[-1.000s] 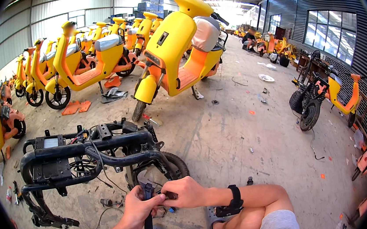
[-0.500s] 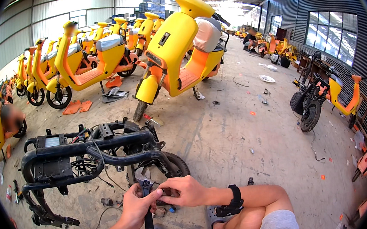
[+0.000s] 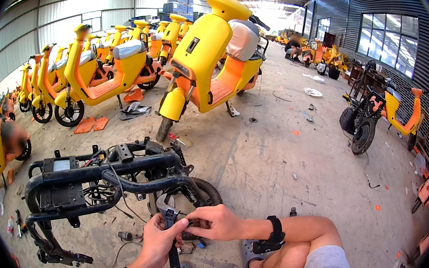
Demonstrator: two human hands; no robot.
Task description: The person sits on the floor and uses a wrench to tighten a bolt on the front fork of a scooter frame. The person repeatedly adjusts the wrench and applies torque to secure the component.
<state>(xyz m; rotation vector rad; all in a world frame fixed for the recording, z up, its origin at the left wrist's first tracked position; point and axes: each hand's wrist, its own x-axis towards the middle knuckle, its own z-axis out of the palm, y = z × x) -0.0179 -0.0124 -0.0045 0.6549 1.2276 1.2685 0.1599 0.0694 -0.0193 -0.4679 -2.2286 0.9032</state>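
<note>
My left hand (image 3: 158,238) is closed around an adjustable wrench (image 3: 174,261), whose jaws point up toward the frame and whose dark handle hangs below the fingers. Close beside it, my right hand (image 3: 217,222) pinches something small and dark near the left thumb tip; its kind cannot be made out. Just beyond both hands, a bare black scooter frame (image 3: 109,170) lies on its side on the concrete floor, with loose cables and a wheel (image 3: 207,191) at its right end.
A yellow scooter (image 3: 201,47) stands ahead, with rows of similar scooters (image 3: 96,88) behind to the left. At right is a partly stripped scooter (image 3: 365,114). A person (image 3: 294,46) crouches far off. Scraps and a cable (image 3: 114,260) lie on the floor.
The wrench's head has tilted very slightly to the left, and the fingers of my right hand have shifted a little. All else looks the same.
</note>
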